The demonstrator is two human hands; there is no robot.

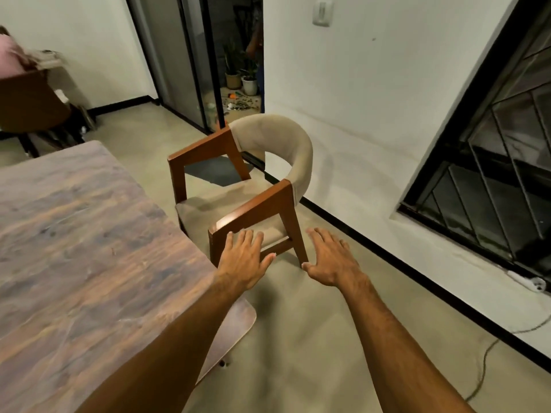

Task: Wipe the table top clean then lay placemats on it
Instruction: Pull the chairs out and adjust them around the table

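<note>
Head view: table fills 9 o'clock, no cloth or placemats in sight. Chair at 12, near the table's corner. L hand & R hand reach toward its near armrest — fingers straight, spread, holding nothing; contact unclear. Prob. best: grip armrest w/ both hands, slide chair clear before wiping.
</note>
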